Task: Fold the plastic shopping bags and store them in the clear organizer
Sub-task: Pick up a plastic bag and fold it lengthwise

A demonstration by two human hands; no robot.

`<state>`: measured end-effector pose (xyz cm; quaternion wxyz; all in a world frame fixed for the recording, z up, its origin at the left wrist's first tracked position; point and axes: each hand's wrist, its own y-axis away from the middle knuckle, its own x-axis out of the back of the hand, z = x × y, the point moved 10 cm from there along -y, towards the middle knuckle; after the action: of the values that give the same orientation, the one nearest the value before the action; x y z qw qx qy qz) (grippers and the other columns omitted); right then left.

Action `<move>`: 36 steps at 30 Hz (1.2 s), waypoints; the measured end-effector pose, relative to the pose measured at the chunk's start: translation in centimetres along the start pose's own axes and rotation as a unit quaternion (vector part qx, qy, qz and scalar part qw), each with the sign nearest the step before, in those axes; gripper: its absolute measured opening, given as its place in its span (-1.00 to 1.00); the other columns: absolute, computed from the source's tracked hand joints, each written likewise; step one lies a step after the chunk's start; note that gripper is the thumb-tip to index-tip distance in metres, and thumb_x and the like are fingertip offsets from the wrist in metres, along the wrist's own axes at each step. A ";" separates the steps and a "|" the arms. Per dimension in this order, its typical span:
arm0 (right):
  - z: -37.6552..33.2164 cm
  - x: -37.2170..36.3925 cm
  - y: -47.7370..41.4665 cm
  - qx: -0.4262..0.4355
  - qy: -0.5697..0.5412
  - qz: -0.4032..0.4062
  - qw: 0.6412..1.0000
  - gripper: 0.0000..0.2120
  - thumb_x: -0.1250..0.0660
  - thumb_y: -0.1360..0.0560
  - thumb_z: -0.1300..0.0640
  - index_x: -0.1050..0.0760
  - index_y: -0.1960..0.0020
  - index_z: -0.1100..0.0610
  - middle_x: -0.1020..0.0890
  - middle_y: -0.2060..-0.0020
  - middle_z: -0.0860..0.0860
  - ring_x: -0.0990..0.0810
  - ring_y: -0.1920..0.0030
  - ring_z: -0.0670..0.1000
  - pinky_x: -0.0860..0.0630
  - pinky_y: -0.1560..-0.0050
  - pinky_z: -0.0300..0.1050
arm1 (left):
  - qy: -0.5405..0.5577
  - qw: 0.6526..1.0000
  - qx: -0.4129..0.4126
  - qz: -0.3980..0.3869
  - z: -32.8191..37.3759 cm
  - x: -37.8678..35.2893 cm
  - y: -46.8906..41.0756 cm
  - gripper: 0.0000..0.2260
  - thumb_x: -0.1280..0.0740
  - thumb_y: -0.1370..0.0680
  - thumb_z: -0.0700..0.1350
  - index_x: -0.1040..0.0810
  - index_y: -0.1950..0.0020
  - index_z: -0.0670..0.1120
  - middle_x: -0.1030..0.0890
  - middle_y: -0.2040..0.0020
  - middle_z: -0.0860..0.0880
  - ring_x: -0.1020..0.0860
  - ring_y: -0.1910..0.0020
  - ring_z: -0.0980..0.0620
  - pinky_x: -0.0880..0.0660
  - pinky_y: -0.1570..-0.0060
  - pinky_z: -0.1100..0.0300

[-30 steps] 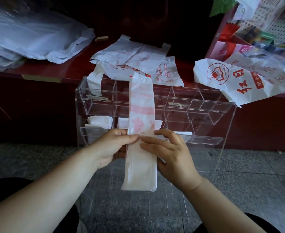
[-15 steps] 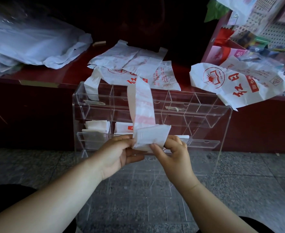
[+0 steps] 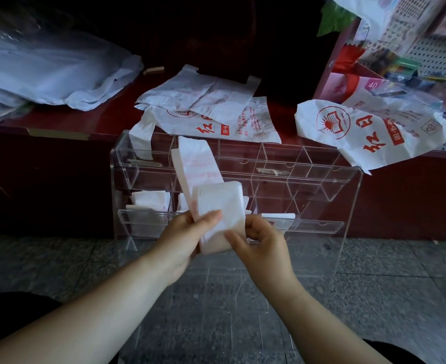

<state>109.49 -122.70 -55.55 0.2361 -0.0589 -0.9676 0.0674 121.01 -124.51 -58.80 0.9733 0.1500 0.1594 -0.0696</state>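
Observation:
A white plastic bag with faint red print, folded into a long strip (image 3: 218, 203), is held upright between both hands in front of the clear organizer (image 3: 319, 177). Its lower end is folded up over the strip. My left hand (image 3: 183, 237) pinches the fold from the left, thumb on its front. My right hand (image 3: 262, 243) pinches its lower right edge. Folded white bags (image 3: 148, 199) sit in the organizer's lower left compartments. Unfolded white bags with red print (image 3: 211, 111) lie on the dark red counter behind, and another bag (image 3: 369, 132) hangs over the edge at right.
A pile of clear and white plastic (image 3: 45, 67) lies at the counter's back left. A shelf with packaged goods (image 3: 400, 61) stands at the right. The organizer stands on a grey stone floor (image 3: 387, 298) against the red counter front (image 3: 45, 174). My knees show at the bottom corners.
The strip's lower end, hanging straight a second ago, has been folded upward over the strip. Both hands moved up slightly and now pinch the thicker fold.

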 end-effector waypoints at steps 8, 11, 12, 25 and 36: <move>-0.3 -1.1 -0.1 0.028 0.026 -0.041 0.998 -0.46 -0.14 -0.28 -0.23 -0.49 0.29 0.28 -0.54 0.40 0.14 -0.47 0.30 0.08 -0.43 0.06 0.09 | -0.011 1.000 -0.022 0.007 0.5 0.0 -0.1 -0.90 -0.26 -0.50 -0.17 -0.57 0.11 -0.09 -0.67 0.30 0.03 -0.61 0.24 0.05 -0.53 0.12 0.13; -0.1 -1.2 -0.2 0.025 0.020 -0.041 0.999 -0.47 -0.11 -0.25 -0.26 -0.44 0.36 0.24 -0.46 0.47 0.08 -0.39 0.36 0.03 -0.32 0.13 0.01 | -0.006 0.999 -0.028 0.016 0.7 0.2 -0.2 -0.90 -0.25 -0.51 -0.16 -0.56 0.11 -0.09 -0.67 0.30 0.03 -0.61 0.24 0.05 -0.53 0.13 0.13; 0.0 -1.1 -0.2 0.020 0.013 -0.038 0.999 -0.49 -0.11 -0.24 -0.25 -0.46 0.36 0.21 -0.48 0.46 0.08 -0.42 0.36 0.06 -0.36 0.12 0.05 | 0.001 0.999 -0.030 0.018 0.8 0.3 -0.3 -0.89 -0.25 -0.52 -0.16 -0.56 0.11 -0.09 -0.67 0.30 0.03 -0.61 0.23 0.05 -0.54 0.13 0.14; 0.0 -1.5 0.5 -0.068 -0.179 -0.101 0.976 -0.76 -0.28 -0.39 -0.03 -0.49 0.12 0.15 -0.52 0.30 0.05 -0.47 0.29 -0.02 -0.37 0.29 -0.20 | -0.100 0.992 -0.074 -0.024 2.2 -0.4 0.6 -0.89 -0.29 -0.48 -0.17 -0.59 0.17 -0.01 -0.68 0.29 0.09 -0.63 0.26 0.17 -0.56 0.20 0.31; -2.2 0.4 0.5 0.118 -0.010 -0.025 0.993 -0.76 -0.13 -0.53 0.24 -0.39 -0.05 -0.08 -0.57 0.06 -0.18 -0.51 0.11 -0.21 -0.45 0.10 -0.38 | -0.102 0.990 -0.092 0.026 3.2 1.6 -0.3 -0.80 -0.29 -0.50 -0.18 -0.64 0.24 0.00 -0.67 0.28 0.16 -0.61 0.16 0.17 -0.50 0.02 0.27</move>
<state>110.18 -121.90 -53.48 0.2337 -0.0062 -0.9563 0.1755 123.43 -125.95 -56.52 0.9956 0.0564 0.0610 -0.0439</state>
